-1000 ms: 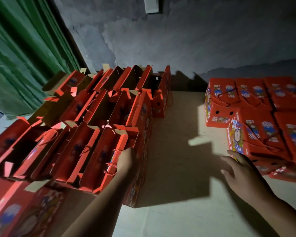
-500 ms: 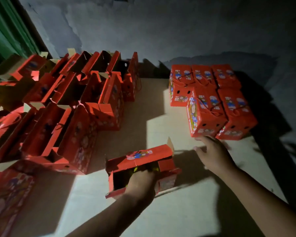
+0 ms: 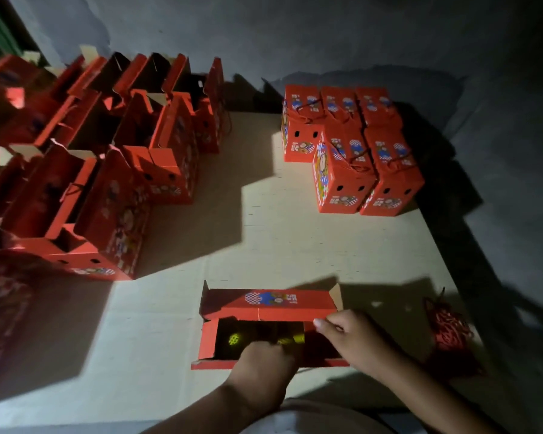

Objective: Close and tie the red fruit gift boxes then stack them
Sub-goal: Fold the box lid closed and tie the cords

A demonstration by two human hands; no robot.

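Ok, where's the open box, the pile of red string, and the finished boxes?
open box (image 3: 270,303): head view, far flap.
red string (image 3: 450,327): head view, middle of bundle.
finished boxes (image 3: 342,180): head view, front box's side.

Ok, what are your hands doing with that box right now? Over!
Left hand at the open box's near edge, grip unclear. Right hand pinches the far flap's corner. Box not closed, untied. Red cords lie right. Nothing blocking.

Red gift boxes (image 3: 351,145) with blue-and-white checkered cartoon prints, red cords (image 3: 450,327), beige cardboard sheet (image 3: 295,239), grey wall (image 3: 295,36)
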